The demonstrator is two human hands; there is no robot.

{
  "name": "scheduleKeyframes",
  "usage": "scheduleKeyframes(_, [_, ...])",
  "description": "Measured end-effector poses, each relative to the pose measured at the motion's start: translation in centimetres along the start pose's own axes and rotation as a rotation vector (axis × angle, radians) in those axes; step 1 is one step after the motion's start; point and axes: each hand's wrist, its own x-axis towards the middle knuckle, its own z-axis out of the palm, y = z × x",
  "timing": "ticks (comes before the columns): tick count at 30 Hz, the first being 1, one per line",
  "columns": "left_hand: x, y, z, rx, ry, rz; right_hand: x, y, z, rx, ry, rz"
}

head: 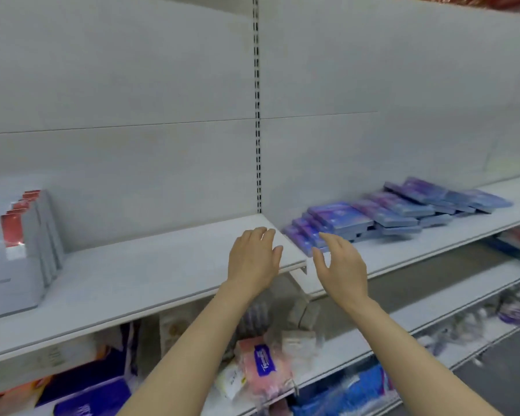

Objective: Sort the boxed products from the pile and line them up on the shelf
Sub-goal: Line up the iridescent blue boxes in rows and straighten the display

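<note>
White metal shelf [150, 274], slotted upright [256, 115], grey back panel [117, 85].

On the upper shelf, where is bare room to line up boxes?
Bare white shelf runs between the upright grey boxes with red tops and the left hand. Right of the right hand, the heaped flat blue-purple boxes crowd the rear; only the front strip is free.

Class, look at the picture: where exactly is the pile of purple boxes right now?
In the head view, the pile of purple boxes lies on the right-hand shelf, just right of the slotted upright and beyond the right hand.
</note>
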Motion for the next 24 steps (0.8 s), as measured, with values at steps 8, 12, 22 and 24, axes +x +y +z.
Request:
scheduleKeyframes(8, [7.4,6.7,6.0,-0.038,-0.08,0.017,2.9,10.2,-2.2,-0.084,0.02,0.083])
scheduleKeyframes(12, [12.2,8.7,10.0,-0.049,-0.168,0.016,4.5,14.5,-1.8,-0.13,0.027,0.108])
scheduleKeyframes(22, [24.9,13.0,20.0,-0.225,-0.399,-0.237,9.8,24.1,-0.2,-0.179,0.0,0.212])
scheduleKeyframes(24, [26.5,13.7,21.2,-0.223,-0.374,-0.291,9.9,25.6,0.3,-0.162,-0.026,0.24])
